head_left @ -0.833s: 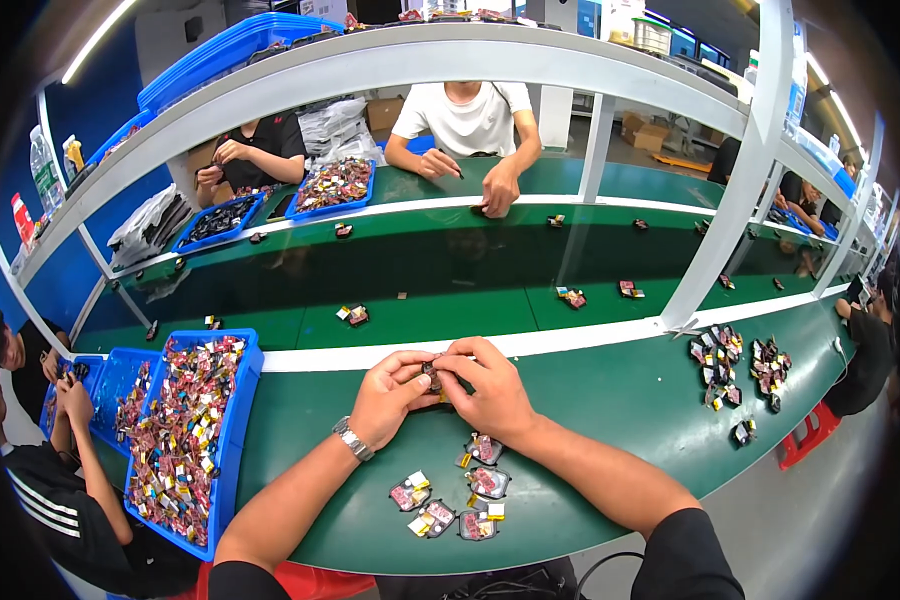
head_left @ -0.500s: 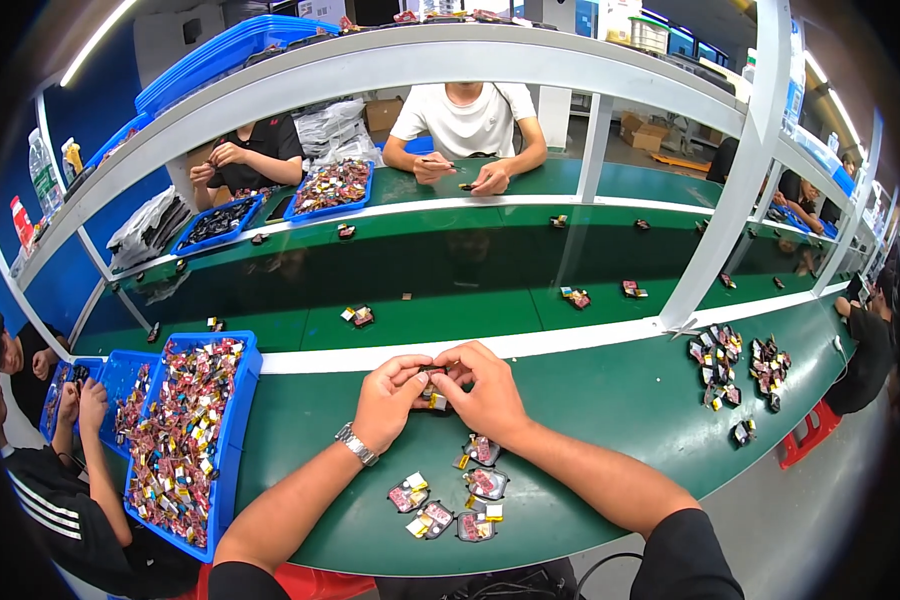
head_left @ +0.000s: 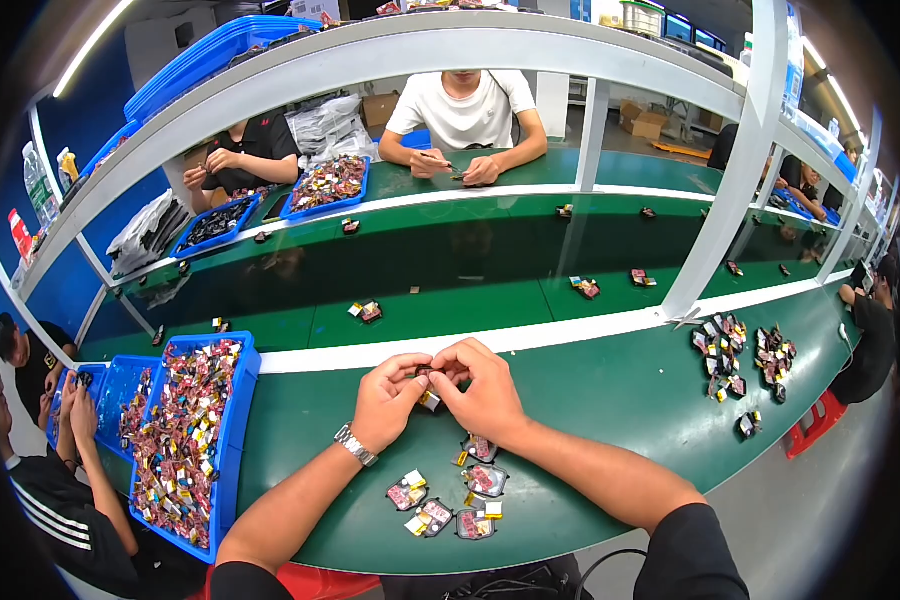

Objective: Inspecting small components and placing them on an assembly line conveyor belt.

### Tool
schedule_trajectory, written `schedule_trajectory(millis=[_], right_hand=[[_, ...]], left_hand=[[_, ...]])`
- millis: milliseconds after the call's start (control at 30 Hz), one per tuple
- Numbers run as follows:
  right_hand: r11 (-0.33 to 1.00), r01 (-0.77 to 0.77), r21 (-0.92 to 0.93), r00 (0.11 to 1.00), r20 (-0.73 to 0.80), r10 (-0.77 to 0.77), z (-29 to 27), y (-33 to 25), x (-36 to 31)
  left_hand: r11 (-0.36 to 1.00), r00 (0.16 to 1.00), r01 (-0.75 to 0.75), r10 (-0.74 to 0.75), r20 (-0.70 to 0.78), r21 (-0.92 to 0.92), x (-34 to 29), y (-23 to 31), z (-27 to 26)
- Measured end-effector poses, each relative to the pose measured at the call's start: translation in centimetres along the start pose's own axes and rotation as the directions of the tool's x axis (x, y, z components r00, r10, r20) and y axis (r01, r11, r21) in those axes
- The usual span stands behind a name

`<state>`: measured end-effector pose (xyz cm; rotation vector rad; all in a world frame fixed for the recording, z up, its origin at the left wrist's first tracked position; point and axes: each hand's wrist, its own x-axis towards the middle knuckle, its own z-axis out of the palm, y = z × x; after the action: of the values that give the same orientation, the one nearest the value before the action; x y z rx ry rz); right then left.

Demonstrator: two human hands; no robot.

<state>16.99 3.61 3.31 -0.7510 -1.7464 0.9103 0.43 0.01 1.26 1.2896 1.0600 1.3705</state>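
My left hand (head_left: 383, 402) and my right hand (head_left: 483, 392) meet over the green bench, both closed on one small dark electronic assembly (head_left: 430, 401). Thumbs and fingertips press on it from both sides and hide most of it; a white and yellow part shows below the thumbs. Just nearer to me lie several similar assemblies, dark rounded housings with red circuit boards and white-and-yellow parts. One housing (head_left: 486, 481) is below my right wrist, and another assembly (head_left: 407, 491) lies further left.
A blue tray (head_left: 232, 440) heaped with red boards stands at my left. More assemblies (head_left: 720, 352) are clustered at the right. Beyond a white rail runs a dark green conveyor belt (head_left: 470, 300) carrying scattered assemblies. A grey post (head_left: 727, 200) rises at right. Other people work opposite and beside me.
Assemblies on the belt have shifted slightly to the right. My hands stay in about the same place, and less of the held assembly shows below my thumbs.
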Motion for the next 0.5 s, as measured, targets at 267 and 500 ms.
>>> schedule_trajectory(millis=[267,500], right_hand=[[1.000,0.011,-0.023,1.000,-0.023,-0.011,-1.6,4.0,2.9],[0.926,-0.352,-0.135,0.903,-0.312,0.297,-10.1,11.5,8.6]], left_hand=[[0.990,1.000,0.015,-0.015,0.005,-0.141,0.3,0.2,-0.2],[0.998,0.997,-0.067,0.067,-0.050,-0.009,1.2,0.1,-0.9]])
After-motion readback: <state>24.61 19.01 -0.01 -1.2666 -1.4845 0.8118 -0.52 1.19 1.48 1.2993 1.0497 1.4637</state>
